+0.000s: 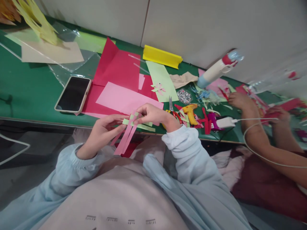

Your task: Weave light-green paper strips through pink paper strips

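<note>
My left hand (pixel 103 132) and my right hand (pixel 153 115) are both closed on a small weave of pink and light green paper strips (pixel 129 129), held just in front of the green table edge (pixel 35 118). The pink strips hang down toward my lap. The green strips run crosswise between my fingers. My left fingers pinch the weave from the left, and my right thumb and forefinger pinch its top.
On the green table lie red and pink paper sheets (pixel 117 83), a phone (pixel 73 94), a light green sheet (pixel 161 80), scissors (pixel 171 107), a yellow glue gun (pixel 190 111) and paper scraps. Another person's arms (pixel 254 127) work at the right.
</note>
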`<act>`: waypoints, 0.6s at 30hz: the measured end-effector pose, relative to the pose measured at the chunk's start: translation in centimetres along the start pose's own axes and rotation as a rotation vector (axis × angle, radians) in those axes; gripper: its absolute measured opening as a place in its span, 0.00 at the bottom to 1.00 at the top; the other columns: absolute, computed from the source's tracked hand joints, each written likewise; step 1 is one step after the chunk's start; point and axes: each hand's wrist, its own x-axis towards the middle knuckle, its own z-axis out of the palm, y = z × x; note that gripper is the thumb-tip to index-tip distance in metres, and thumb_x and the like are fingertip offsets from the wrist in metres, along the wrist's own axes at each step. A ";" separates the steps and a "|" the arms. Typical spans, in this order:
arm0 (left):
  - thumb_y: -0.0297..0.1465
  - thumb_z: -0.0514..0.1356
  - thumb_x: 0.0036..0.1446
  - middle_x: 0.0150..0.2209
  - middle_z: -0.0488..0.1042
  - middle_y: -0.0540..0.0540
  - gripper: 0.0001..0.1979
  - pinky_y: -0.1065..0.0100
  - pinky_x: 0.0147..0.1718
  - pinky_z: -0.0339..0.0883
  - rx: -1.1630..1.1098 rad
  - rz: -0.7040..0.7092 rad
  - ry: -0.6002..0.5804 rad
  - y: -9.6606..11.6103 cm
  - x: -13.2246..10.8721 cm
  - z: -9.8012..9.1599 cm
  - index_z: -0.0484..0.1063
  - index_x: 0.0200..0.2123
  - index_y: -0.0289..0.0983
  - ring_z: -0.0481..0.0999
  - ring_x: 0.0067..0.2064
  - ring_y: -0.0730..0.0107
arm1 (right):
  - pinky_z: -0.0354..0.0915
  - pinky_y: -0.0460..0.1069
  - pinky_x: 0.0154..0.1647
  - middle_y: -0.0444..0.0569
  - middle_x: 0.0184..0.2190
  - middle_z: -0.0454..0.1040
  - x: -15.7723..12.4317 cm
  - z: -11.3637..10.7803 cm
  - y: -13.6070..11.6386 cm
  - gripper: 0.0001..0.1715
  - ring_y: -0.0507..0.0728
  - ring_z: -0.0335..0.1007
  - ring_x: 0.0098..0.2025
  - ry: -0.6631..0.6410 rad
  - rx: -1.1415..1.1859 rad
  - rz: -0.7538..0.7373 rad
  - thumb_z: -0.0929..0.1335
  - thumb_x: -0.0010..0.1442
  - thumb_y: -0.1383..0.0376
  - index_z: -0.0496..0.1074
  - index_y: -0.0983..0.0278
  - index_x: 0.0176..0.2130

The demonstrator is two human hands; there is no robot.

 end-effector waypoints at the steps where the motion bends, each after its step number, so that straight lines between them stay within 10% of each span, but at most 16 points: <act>1: 0.38 0.68 0.55 0.45 0.82 0.41 0.15 0.66 0.44 0.77 0.011 0.022 -0.030 0.2 0.1 -0.1 0.79 0.45 0.38 0.81 0.44 0.63 | 0.56 0.45 0.29 0.41 0.24 0.70 0.0 0.0 0.0 0.22 0.48 0.58 0.27 -0.008 -0.008 0.000 0.77 0.50 0.53 0.80 0.70 0.35; 18: 0.36 0.69 0.54 0.48 0.81 0.41 0.14 0.71 0.35 0.78 0.160 0.180 -0.059 -0.1 0.6 -1.1 0.80 0.44 0.39 0.81 0.47 0.61 | 0.55 0.45 0.29 0.41 0.23 0.68 0.0 -0.2 -0.3 0.20 0.49 0.57 0.27 0.001 -0.051 0.010 0.76 0.51 0.54 0.80 0.68 0.36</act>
